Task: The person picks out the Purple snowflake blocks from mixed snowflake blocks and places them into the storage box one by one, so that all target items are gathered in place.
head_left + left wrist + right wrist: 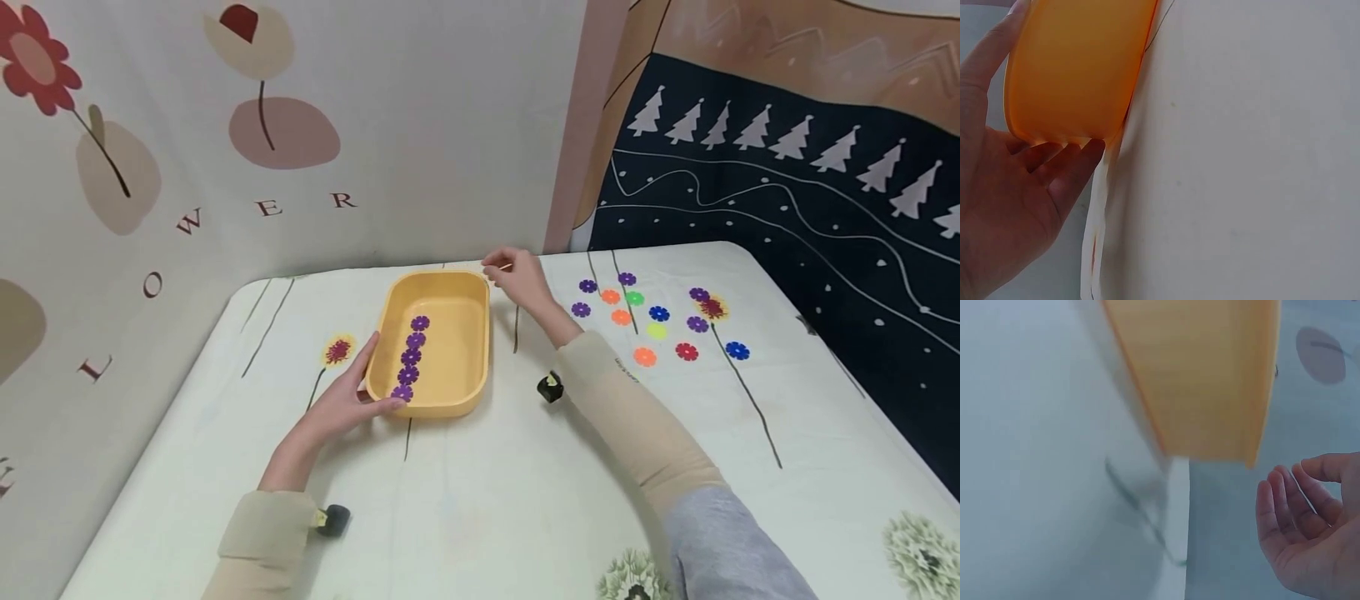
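Observation:
A yellow plastic tub (474,392) with rounded corners stands on the table. Several purple flower-shaped discs (410,357) form a row along its left inner side. My left hand (341,408) holds the tub at its front left corner, thumb along the front rim. In the left wrist view, the fingers of that hand touch the orange-looking tub (1075,69) low on its wall. Near the far right corner of the tub is my right hand (521,279), fingers loosely bent. The right wrist view shows this hand (1310,531) apart from the tub, holding nothing visible.
Loose flower-shaped discs lie scattered at the right, among them orange (645,357), red (687,352), green (635,298) and blue ones (738,351). The printed white cloth (465,517) covers the table, which meets a patterned wall (450,150) at the back.

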The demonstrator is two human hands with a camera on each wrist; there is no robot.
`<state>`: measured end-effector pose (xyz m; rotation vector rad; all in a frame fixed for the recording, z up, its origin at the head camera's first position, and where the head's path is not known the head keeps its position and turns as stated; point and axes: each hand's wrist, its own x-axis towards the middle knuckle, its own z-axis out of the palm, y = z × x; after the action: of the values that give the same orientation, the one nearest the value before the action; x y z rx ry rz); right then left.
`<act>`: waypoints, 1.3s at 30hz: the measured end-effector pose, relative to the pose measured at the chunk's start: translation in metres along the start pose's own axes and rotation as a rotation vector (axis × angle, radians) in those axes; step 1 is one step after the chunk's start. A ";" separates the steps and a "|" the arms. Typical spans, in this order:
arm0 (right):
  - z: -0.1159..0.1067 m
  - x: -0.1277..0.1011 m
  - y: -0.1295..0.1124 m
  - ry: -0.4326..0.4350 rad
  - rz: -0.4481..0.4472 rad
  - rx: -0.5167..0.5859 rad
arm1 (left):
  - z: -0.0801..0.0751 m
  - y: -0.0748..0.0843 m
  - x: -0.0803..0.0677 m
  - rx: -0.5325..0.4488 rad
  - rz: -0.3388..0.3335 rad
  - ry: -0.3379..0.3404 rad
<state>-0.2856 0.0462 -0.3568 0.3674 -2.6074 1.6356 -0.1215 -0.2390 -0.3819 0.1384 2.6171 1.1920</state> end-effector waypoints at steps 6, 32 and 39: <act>-0.031 -0.001 0.021 0.050 0.096 0.000 | 0.000 -0.003 0.000 -0.011 -0.006 0.000; -0.108 -0.038 0.078 -0.051 0.454 -0.066 | -0.001 0.001 0.000 -0.010 -0.005 -0.009; -0.111 -0.038 0.088 -0.121 0.476 -0.184 | -0.001 0.001 0.000 -0.009 0.004 -0.004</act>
<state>-0.2777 0.1881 -0.3917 -0.1854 -3.0821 1.4924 -0.1215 -0.2397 -0.3805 0.1446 2.6089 1.2037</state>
